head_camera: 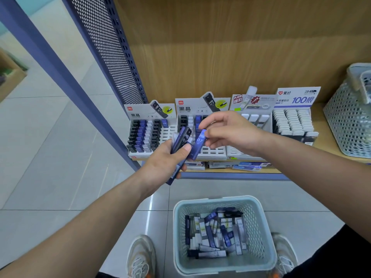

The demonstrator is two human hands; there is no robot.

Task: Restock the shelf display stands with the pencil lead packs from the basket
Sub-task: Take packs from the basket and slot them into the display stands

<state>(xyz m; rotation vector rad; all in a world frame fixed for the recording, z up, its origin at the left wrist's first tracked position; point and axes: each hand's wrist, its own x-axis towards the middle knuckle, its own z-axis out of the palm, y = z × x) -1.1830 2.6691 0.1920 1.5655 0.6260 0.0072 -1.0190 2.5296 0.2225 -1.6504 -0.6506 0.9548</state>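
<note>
Person at wooden shelf (pixel 321 135), both hands on pencil lead packs in front of the stands.
Teal basket (pixel 216 199) sits on the floor between the shoes, with loose packs piled inside. Four display stands are in a row on the shelf; leftmost stand (pixel 148 135) is nearly full. Left hand (pixel 162 159) grips a bundle of packs (pixel 183 140), thumb on top, maybe three, hard to count. Right hand (pixel 230 131) pinches the top of a blue HB 0.7 pack (pixel 198 141), which touches the bundle.
</note>
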